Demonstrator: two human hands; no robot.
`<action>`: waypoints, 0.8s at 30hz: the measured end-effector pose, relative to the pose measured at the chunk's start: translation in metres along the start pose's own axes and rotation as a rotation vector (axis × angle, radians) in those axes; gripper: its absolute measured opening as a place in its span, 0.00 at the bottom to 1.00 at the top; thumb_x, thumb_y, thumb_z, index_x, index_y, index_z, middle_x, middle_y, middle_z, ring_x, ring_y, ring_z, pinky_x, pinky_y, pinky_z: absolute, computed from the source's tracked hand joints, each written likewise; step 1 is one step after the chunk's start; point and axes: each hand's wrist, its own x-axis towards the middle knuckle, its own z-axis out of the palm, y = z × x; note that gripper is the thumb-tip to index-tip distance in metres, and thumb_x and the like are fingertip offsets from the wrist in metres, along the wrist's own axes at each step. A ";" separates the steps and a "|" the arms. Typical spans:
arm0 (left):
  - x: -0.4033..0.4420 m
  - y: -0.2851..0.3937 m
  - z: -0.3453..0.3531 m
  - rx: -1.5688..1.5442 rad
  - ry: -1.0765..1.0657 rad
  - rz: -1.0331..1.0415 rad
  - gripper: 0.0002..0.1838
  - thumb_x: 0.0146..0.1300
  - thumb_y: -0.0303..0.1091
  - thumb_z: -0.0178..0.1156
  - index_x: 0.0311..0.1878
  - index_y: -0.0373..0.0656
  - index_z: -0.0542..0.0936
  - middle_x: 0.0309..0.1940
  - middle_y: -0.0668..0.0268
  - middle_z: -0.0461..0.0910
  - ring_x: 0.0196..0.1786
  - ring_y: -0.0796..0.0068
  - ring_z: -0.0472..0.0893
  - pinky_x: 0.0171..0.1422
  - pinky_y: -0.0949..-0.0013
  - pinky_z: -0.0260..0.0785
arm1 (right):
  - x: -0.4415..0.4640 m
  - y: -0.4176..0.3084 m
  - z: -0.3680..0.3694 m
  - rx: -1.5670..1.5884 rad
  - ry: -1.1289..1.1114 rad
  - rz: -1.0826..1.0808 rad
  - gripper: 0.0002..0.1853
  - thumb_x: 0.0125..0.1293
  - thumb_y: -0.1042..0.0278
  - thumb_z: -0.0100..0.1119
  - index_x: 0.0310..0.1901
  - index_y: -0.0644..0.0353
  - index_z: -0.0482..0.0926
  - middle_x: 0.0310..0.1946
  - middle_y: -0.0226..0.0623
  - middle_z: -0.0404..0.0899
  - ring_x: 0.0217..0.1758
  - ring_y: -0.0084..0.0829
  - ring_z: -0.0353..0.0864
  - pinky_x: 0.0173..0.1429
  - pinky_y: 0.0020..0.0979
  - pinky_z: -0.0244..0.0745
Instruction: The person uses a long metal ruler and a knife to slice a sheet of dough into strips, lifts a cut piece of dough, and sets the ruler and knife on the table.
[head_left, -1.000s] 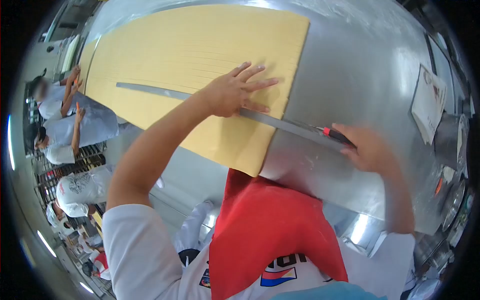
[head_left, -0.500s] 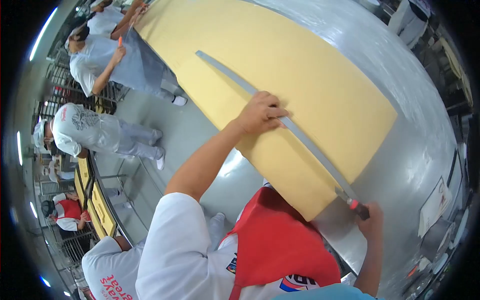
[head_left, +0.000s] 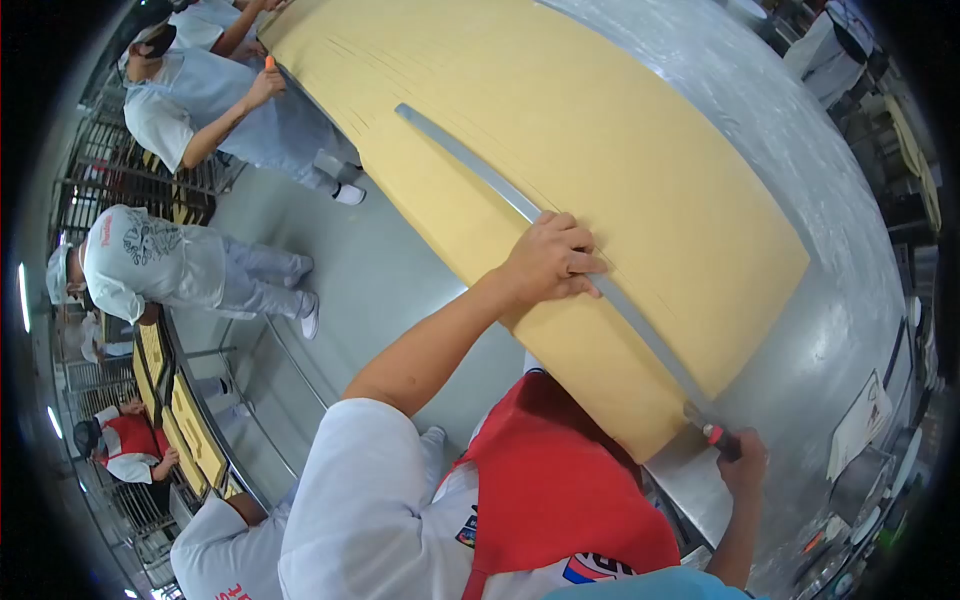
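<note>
A large flat yellow sheet, perhaps sponge cake, lies on the steel table, with thin lines marked on its surface. Across it runs a long metal straightedge. My left hand presses on the straightedge around its middle, fingers curled over it. At the sheet's near end, my right hand is wrapped around the black and red handle of a knife. The knife's short blade is at the sheet's edge, beside the straightedge's near end; how deep it sits is hard to make out.
The shiny steel table extends to the right, with a paper sheet and metal pans at its edge. Past the far left edge, a co-worker holds something orange-handled. Another person leans over a table with yellow slabs.
The view has shifted a little, so the sheet and both hands appear lower and further right. Both hands keep their holds. The co-worker with the orange handle has moved that hand slightly.
</note>
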 end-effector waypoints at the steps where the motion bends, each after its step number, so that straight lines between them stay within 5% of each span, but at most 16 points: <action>1: 0.000 -0.001 0.000 -0.003 0.007 0.000 0.22 0.49 0.57 0.80 0.47 0.65 0.92 0.39 0.78 0.77 0.47 0.69 0.76 0.58 0.58 0.67 | 0.001 -0.001 0.000 -0.010 0.004 -0.005 0.19 0.45 0.76 0.71 0.40 0.55 0.78 0.37 0.44 0.81 0.43 0.57 0.83 0.45 0.53 0.76; 17: -0.003 0.002 0.001 -0.063 0.039 -0.052 0.22 0.49 0.55 0.81 0.46 0.60 0.92 0.40 0.76 0.79 0.51 0.65 0.77 0.64 0.55 0.66 | 0.003 -0.002 0.007 -0.012 0.001 -0.002 0.19 0.44 0.76 0.71 0.40 0.54 0.78 0.40 0.42 0.81 0.44 0.55 0.83 0.46 0.53 0.75; 20: -0.007 0.008 -0.002 -0.077 0.043 -0.136 0.25 0.48 0.54 0.83 0.49 0.58 0.92 0.53 0.68 0.81 0.63 0.57 0.77 0.73 0.50 0.64 | 0.003 0.003 0.007 0.049 -0.005 -0.042 0.20 0.44 0.75 0.71 0.41 0.54 0.78 0.40 0.42 0.81 0.44 0.55 0.83 0.46 0.53 0.75; 22: -0.010 0.023 -0.007 0.129 0.172 -0.318 0.38 0.48 0.55 0.84 0.61 0.46 0.86 0.68 0.52 0.76 0.74 0.43 0.69 0.81 0.44 0.58 | -0.001 0.013 0.009 0.078 0.029 -0.089 0.20 0.44 0.75 0.72 0.41 0.54 0.77 0.40 0.41 0.80 0.44 0.55 0.82 0.46 0.53 0.75; 24: -0.016 0.019 -0.002 0.295 0.200 -0.504 0.45 0.49 0.57 0.83 0.67 0.39 0.81 0.71 0.46 0.72 0.77 0.38 0.65 0.83 0.42 0.55 | -0.008 0.028 0.013 0.138 0.038 -0.143 0.21 0.45 0.74 0.73 0.42 0.53 0.77 0.41 0.41 0.81 0.46 0.54 0.82 0.49 0.53 0.75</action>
